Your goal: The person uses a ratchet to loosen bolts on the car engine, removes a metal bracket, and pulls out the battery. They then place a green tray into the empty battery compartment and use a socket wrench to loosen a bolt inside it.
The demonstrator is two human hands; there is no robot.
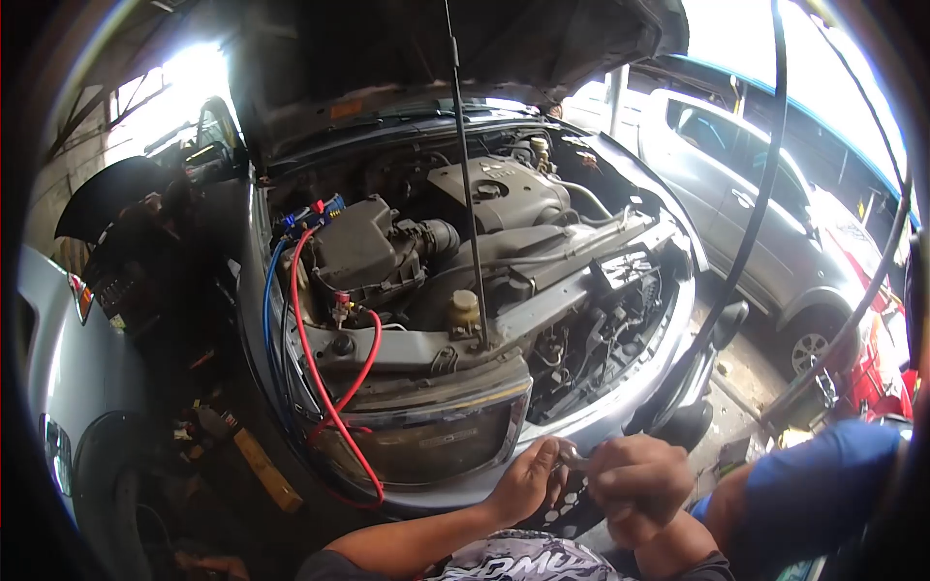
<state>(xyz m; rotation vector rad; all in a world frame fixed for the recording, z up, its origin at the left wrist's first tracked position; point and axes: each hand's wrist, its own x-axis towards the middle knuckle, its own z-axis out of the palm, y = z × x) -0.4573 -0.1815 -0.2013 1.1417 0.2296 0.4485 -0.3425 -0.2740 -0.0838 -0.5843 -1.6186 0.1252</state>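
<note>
Near the bottom centre, my left hand (526, 480) is closed, thumb and fingers pinched at one end of a small shiny metal piece (572, 455). My right hand (639, 476) is curled into a fist at the other side of that piece, close beside my left hand. Both hands are in front of the car's front edge, above my patterned shirt (523, 557). The metal piece is too small and partly covered to name. Beyond the hands lies the open engine bay with its engine cover (509, 194).
A red hose (308, 358) and a blue hose (268, 300) hang over the left front of the car. A prop rod (465, 174) stands under the raised hood (387, 58). A person in a blue garment (823, 484) is close at the right. A silver car (727, 184) stands behind.
</note>
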